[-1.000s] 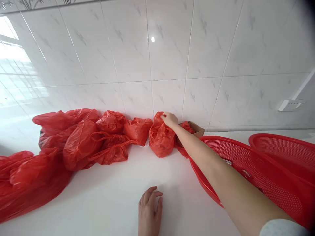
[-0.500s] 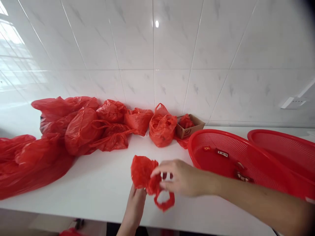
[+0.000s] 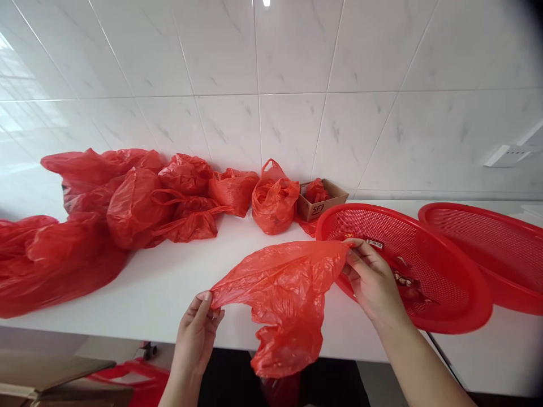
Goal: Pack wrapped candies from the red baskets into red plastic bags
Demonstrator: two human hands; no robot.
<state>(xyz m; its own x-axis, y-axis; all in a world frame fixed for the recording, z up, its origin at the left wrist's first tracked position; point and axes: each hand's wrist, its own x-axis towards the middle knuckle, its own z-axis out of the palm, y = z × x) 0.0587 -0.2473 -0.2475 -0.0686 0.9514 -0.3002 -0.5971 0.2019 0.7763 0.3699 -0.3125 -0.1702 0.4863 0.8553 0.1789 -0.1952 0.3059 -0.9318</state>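
Observation:
A thin red plastic bag (image 3: 288, 288) is stretched out over the front of the white table (image 3: 169, 288), its lower part hanging crumpled past the edge. My left hand (image 3: 199, 328) pinches one corner of it between thumb and fingers. The opposite upper corner is gripped by my right hand (image 3: 369, 277), which is raised in front of a red perforated basket (image 3: 458, 282). A few small wrapped packets (image 3: 403, 278) lie inside that basket, partly hidden by my right hand.
Several filled red bags (image 3: 139, 209) line the wall side and the left end. A small cardboard box (image 3: 333, 198) holding red plastic stands behind the basket. A second red basket (image 3: 509, 243) sits at the right. Below the table at left is a cardboard carton (image 3: 55, 367).
The bag, earlier bunched up with its handle loop dangling, is now spread wide. My hands have moved apart, left hand leftward and right hand rightward. The view has tilted down.

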